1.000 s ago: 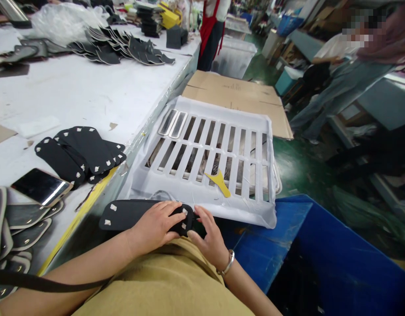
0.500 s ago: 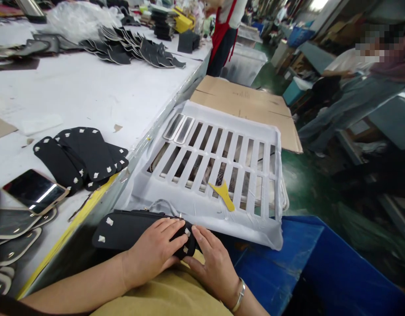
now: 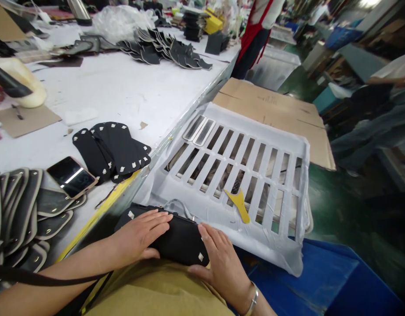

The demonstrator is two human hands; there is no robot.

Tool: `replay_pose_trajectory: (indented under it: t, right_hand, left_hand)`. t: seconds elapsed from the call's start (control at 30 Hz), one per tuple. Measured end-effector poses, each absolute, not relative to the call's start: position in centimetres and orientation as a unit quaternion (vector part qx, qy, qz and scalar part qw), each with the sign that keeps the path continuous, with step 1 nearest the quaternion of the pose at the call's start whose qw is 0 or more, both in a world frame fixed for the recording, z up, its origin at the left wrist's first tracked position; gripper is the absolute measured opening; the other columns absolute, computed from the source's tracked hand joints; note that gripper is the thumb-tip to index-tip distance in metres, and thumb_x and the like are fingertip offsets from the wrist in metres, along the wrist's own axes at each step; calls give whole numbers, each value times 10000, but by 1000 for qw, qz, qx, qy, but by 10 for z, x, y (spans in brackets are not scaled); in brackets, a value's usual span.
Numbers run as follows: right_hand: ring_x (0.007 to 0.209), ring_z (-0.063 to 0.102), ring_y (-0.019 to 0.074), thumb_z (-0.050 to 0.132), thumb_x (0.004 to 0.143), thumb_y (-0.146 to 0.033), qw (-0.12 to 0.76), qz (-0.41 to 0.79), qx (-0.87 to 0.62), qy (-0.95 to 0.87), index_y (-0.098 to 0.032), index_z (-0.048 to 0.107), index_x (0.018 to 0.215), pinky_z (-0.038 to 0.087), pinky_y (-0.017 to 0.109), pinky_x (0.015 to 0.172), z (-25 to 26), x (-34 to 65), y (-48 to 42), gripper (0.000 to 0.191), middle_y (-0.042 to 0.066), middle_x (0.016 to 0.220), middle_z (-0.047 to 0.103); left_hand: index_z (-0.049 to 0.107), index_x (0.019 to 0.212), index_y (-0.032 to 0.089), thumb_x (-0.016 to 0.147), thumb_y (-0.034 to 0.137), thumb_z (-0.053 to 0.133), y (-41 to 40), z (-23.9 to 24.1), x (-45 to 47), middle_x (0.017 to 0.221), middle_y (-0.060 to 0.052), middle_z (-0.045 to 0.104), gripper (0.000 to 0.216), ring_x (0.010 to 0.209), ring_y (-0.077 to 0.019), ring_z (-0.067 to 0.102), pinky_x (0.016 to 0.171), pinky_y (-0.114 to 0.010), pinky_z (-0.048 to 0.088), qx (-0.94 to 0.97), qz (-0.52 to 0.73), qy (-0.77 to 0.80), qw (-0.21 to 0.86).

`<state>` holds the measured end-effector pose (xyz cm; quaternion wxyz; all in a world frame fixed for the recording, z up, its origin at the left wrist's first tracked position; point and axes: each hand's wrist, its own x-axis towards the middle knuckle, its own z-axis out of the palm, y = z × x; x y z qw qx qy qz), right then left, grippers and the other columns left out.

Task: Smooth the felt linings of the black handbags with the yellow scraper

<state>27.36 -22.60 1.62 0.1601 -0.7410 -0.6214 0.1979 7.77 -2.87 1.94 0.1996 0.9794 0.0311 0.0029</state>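
Observation:
A long black panel (image 3: 181,241) with small whitish patches near its ends lies across the front of my body, over the near edge of the white tray. My left hand (image 3: 141,235) rests on its left half with the fingers stretched out flat. At the right end, my right hand (image 3: 222,263) holds it, fingertips by the far edge and thumb by the near corner. A grey cord loop (image 3: 176,204) sits just beyond the panel. More black panels (image 3: 118,147) with the same patches lie fanned on the table to the left.
On the slotted white tray (image 3: 199,199) lie a yellow Y-shaped piece (image 3: 238,205) and two silver frames (image 3: 199,130). A phone (image 3: 70,175) and grey trimmed pieces (image 3: 16,206) are on the table (image 3: 113,87). Cardboard (image 3: 275,112) lies beyond; a blue bin (image 3: 324,272) stands right. A person in a red apron (image 3: 255,33) stands behind.
My left hand has slid left along the panel, away from my right hand, and its fingers are straighter. Black surface now shows between the hands. The camera view has turned left.

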Motion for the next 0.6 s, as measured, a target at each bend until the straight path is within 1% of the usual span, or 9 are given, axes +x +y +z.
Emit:
replay_pose_trajectory:
  t: [0.1, 0.2, 0.3, 0.4, 0.47, 0.6]
  right_hand:
    - [1150, 483, 332, 764, 608, -442, 134, 210, -735, -631, -132, 431, 1293, 369, 519, 1007, 20, 270, -213, 822, 176, 1266, 521]
    - [1110, 491, 324, 766, 583, -390, 130, 197, -740, -630, -106, 463, 1238, 361, 503, 1010, 22, 266, -207, 775, 172, 1204, 541]
    - [1075, 492, 317, 760, 565, -381, 129, 182, -743, -631, -93, 474, 1205, 367, 492, 999, 23, 263, -205, 758, 163, 1149, 551]
    - [1040, 502, 308, 749, 577, -391, 122, 175, -742, -636, -110, 487, 1173, 373, 495, 984, 26, 261, -203, 710, 150, 1104, 562]
    - [1052, 499, 306, 749, 587, -412, 116, 169, -736, -645, -120, 476, 1192, 353, 499, 997, 28, 259, -200, 725, 147, 1115, 561]
    - [1098, 473, 310, 756, 587, -455, 104, 164, -718, -668, -121, 434, 1260, 316, 489, 1023, 28, 253, -191, 818, 157, 1192, 529]
  left_hand:
    - [537, 1102, 157, 658, 267, 745, -29, 19, 82, 1295, -170, 529, 503, 1193, -302, 487, 1014, -484, 362, 978, 0, 26, 205]
    - [543, 1075, 145, 637, 284, 738, -29, 19, 85, 1264, -178, 543, 500, 1160, -307, 501, 1010, -485, 365, 978, 3, 15, 207]
    - [551, 1035, 139, 606, 289, 729, -29, 18, 86, 1217, -171, 560, 488, 1119, -300, 515, 1015, -461, 364, 979, 14, 14, 205]
    - [543, 1024, 136, 590, 296, 720, -29, 15, 86, 1191, -168, 561, 496, 1099, -301, 517, 1002, -455, 374, 978, 22, 14, 208]
    - [533, 1028, 132, 582, 304, 718, -28, 14, 86, 1179, -169, 560, 512, 1090, -301, 519, 991, -452, 381, 976, 25, 9, 217]
    - [521, 1025, 131, 575, 291, 716, -26, 11, 85, 1172, -164, 558, 516, 1080, -293, 520, 985, -437, 382, 971, 32, 11, 237]
